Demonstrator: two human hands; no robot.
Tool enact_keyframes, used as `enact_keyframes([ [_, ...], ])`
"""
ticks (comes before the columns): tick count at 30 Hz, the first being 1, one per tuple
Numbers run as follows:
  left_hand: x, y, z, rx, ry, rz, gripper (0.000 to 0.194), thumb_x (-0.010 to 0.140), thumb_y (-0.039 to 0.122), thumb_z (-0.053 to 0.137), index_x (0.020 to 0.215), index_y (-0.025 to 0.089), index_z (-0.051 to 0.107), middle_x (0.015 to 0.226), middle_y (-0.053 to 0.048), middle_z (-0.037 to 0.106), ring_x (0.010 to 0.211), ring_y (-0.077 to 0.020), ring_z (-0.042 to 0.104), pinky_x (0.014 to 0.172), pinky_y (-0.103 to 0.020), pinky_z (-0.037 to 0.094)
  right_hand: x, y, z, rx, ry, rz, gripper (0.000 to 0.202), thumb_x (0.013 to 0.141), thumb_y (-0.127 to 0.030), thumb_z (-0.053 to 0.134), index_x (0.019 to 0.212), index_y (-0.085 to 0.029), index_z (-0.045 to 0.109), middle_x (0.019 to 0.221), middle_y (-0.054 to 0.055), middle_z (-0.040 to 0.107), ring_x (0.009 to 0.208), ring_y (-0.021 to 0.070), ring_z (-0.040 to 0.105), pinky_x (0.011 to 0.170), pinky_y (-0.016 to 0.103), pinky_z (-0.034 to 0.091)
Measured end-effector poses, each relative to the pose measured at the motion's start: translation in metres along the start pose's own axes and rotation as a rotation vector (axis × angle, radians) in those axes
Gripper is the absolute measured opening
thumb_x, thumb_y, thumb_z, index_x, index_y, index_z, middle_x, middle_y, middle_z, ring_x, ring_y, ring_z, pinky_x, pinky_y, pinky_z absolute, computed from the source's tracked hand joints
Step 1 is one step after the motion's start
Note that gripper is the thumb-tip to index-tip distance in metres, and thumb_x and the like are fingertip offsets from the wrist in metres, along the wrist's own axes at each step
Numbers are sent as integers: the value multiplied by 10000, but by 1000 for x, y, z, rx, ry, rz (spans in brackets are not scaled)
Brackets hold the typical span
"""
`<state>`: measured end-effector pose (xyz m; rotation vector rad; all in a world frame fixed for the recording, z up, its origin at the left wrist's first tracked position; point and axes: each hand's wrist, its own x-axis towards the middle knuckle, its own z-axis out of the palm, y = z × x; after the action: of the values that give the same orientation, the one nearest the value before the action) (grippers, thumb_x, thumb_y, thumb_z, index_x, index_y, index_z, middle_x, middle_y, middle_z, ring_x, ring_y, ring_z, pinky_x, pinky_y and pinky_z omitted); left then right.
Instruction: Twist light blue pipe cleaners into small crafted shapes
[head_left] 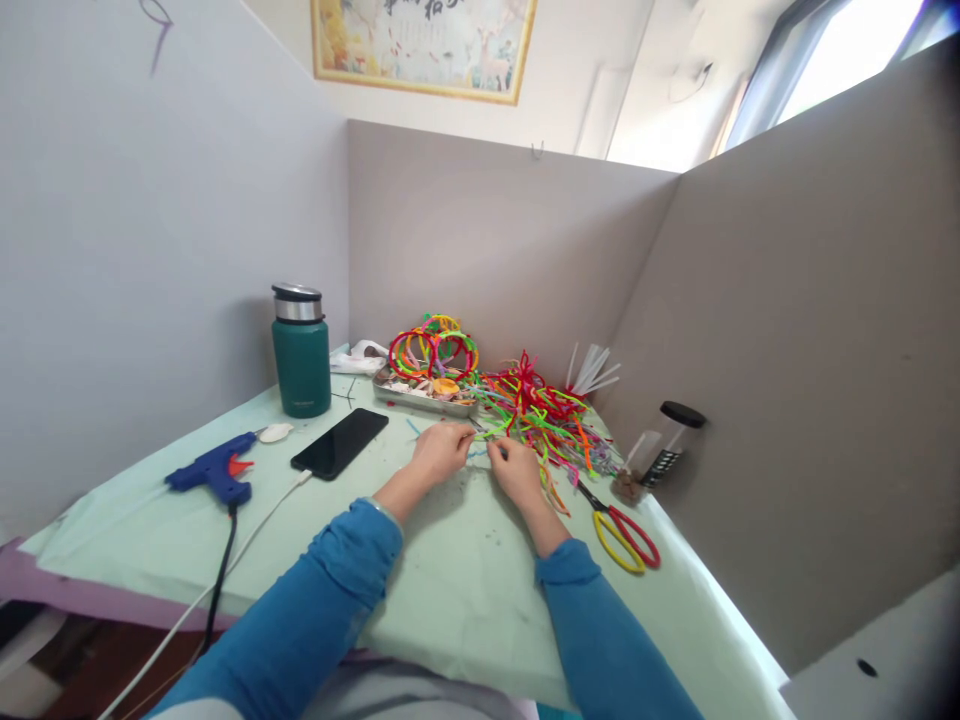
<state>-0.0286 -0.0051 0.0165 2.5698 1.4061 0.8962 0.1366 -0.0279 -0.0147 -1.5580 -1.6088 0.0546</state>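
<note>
Over the middle of the table, my left hand [445, 450] and my right hand [516, 470] are close together, fingers pinched. A thin light blue pipe cleaner [478, 454] spans the small gap between them, and a short blue end sticks out left of my left hand. Bright green strands show just behind my fingertips; whether they are held too, I cannot tell. Beyond my right hand lies a tangled heap of coloured pipe cleaners [536, 400]. Red-and-yellow-handled scissors [626, 535] rest to the right of my right wrist.
A metal tray [420, 400] holds small pieces, with colourful pipe-cleaner rings [435, 350] on it. To the left are a green bottle [301, 365], a phone [341, 443] on a white cable and a blue glue gun [217, 470]. A clear jar [664, 450] stands right. Partitions enclose the table.
</note>
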Motion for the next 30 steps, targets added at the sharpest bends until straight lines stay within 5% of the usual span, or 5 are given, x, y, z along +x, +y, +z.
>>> enact_keyframes([
  [7, 1, 1, 2, -58, -90, 80, 283, 873, 273, 451, 1026, 215, 683, 949, -50, 701, 866, -169, 615, 755, -230, 434, 0, -9, 6, 428, -40, -14, 212, 760, -402, 537, 759, -190, 554, 719, 20, 623, 664, 165, 569, 603, 254, 430],
  [14, 2, -2, 4, -11, -64, 76, 244, 879, 257, 440, 828, 172, 664, 851, -65, 682, 804, -176, 596, 704, -237, 403, 1, -10, 0, 746, -165, 179, 302, 700, -401, 635, 887, -205, 503, 474, -84, 493, 394, 107, 423, 416, 219, 322],
  [20, 3, -3, 6, -21, -67, 68, 256, 894, 286, 422, 827, 172, 642, 839, -64, 667, 777, -173, 585, 678, -235, 376, 5, -3, 2, 1055, -147, 209, 338, 676, -401, 697, 905, -189, 569, 663, -12, 641, 458, 80, 479, 436, 200, 351],
  [30, 3, -5, 7, -51, -48, 113, 309, 912, 335, 406, 807, 179, 652, 798, -49, 660, 750, -162, 577, 656, -231, 368, 5, -6, -3, 1193, -212, 261, 328, 684, -448, 709, 870, -180, 679, 697, 19, 650, 480, 82, 467, 434, 209, 336],
])
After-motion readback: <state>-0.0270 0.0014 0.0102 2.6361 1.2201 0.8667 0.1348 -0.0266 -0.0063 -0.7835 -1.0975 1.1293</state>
